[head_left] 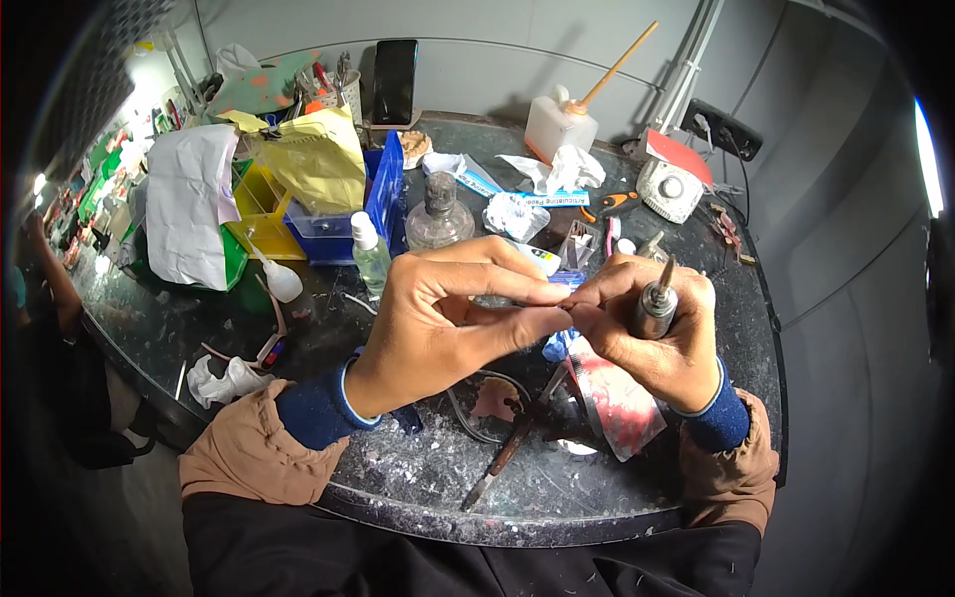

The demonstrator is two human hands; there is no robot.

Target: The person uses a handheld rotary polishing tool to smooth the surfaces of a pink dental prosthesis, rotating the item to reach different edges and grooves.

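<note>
My left hand (448, 323) is pinched at fingertips and thumb, meeting the fingertips of my right hand (647, 333) at the middle of the view; whatever is between them is too small to make out. My right hand also grips a metal handpiece (654, 313) with a pointed bit sticking up. Below the hands lie a bag of pink material (622, 403), a crumpled blue piece (557, 348), a pink fragment (494, 396) and a wooden-handled knife (512, 443) on the dusty dark bench (418, 478).
Behind my hands stand a glass burner (438, 224), spray bottle (368, 259), coloured bins (338, 234) with papers, a phone (395, 80), a plastic canister (562, 129), a small control box (668, 194) and crumpled wrappers (567, 169). Another person's arm (60, 284) shows at far left.
</note>
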